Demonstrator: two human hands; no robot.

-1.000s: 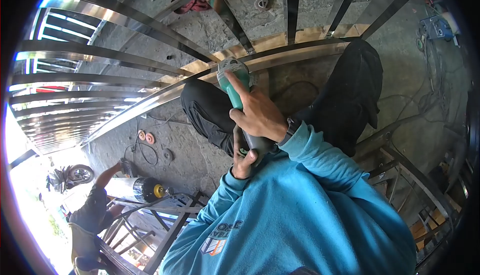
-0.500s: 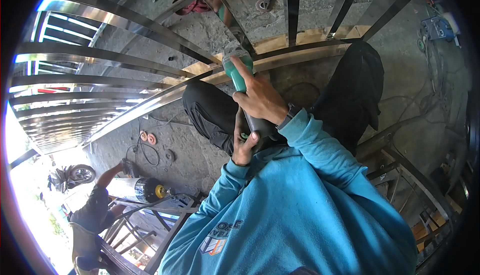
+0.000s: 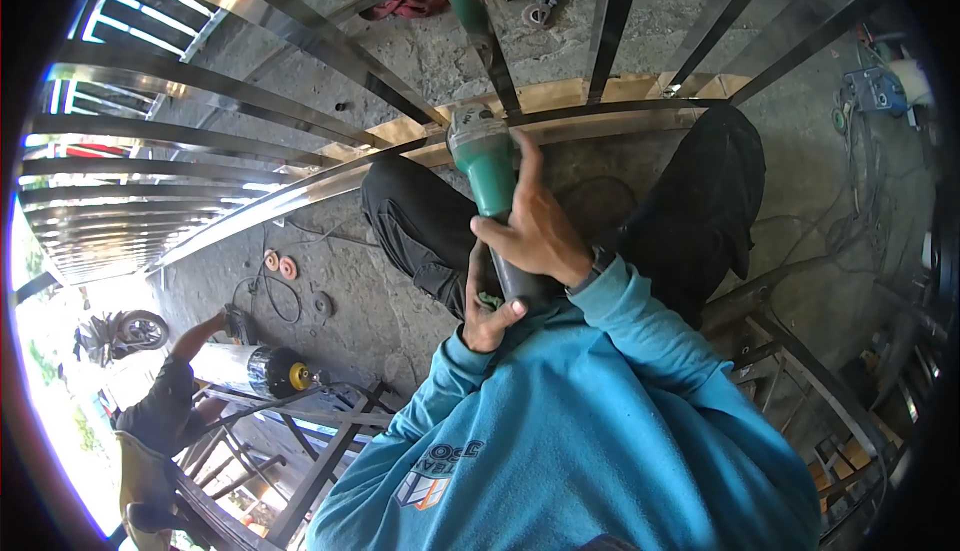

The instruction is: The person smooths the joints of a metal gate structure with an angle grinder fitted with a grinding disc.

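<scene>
Two hands clamp the green power tool (image 3: 491, 183), which I see running beneath the right hand (image 3: 545, 234) and back into the left hand (image 3: 486, 321) — right thumb against its body, index finger stretched forward, left thumb over the dark rear end. Its head faces the metal bars (image 3: 611, 31).

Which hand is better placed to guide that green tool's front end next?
Probably the right hand: it sits farther forward on the angle grinder, its fingers reaching toward the head. The left hand is back at the dark rear handle.
</scene>
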